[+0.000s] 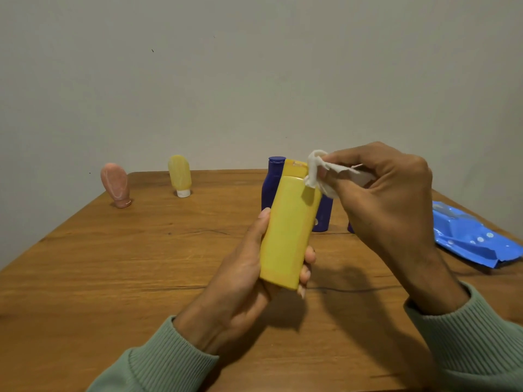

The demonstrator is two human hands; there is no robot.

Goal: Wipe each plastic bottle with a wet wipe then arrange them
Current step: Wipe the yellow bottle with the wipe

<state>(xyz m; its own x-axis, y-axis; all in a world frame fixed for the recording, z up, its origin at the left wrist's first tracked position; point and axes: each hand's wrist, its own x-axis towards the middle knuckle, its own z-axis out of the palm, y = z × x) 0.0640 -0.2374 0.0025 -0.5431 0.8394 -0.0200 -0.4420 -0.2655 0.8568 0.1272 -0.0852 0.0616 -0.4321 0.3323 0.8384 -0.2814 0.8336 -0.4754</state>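
Note:
My left hand [240,281] grips the lower half of a yellow bottle [288,230], held tilted above the table with its cap pointing away. My right hand [387,199] pinches a crumpled white wet wipe [319,171] against the bottle's shoulder, just below the cap. Behind the yellow bottle stands a dark blue bottle [273,179], partly hidden. A sliver of another dark blue thing [350,227] shows under my right hand. At the far left, a pink tube [116,185] and a pale yellow tube [179,175] stand upside down on their caps.
A blue wet wipe pack [469,236] lies at the right edge of the wooden table [113,278]. A plain wall rises behind the table's far edge. My green sleeves cover both forearms at the bottom of the view.

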